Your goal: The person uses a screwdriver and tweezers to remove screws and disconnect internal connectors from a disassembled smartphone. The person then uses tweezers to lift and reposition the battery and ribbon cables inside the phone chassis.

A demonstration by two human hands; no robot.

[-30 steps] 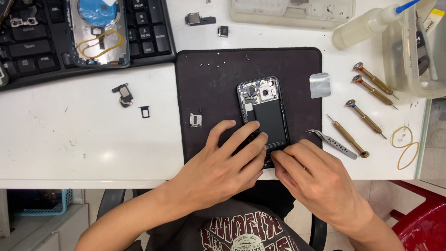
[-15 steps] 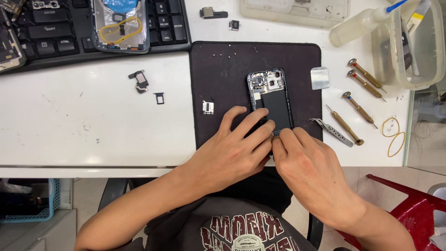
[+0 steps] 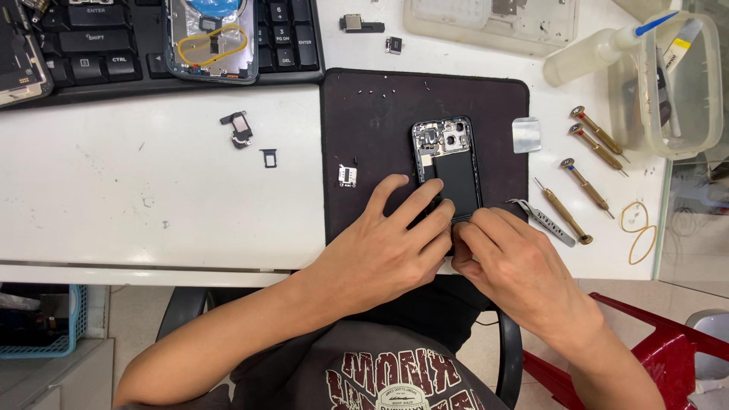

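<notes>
An opened phone (image 3: 449, 163) with its back off lies on a black mat (image 3: 380, 129), its dark battery and camera parts showing. My left hand (image 3: 387, 243) rests on the mat with its fingers spread over the phone's lower left edge. My right hand (image 3: 509, 262) presses its fingertips against the phone's bottom end, just beside the left hand. The phone's lower part is hidden under both hands. I cannot tell whether a small part sits between the fingers.
Metal tweezers (image 3: 543, 220) and several brass screwdrivers (image 3: 585, 186) lie right of the mat. Small loose parts (image 3: 241, 127) sit on the white table. A keyboard (image 3: 114, 45) with a phone shell (image 3: 213, 38) is at the back left, plastic containers (image 3: 683, 83) at the right.
The view has shifted, so the mat and phone now sit further right in the picture. Both hands stay at the phone's lower end with fingers slightly regrouped.
</notes>
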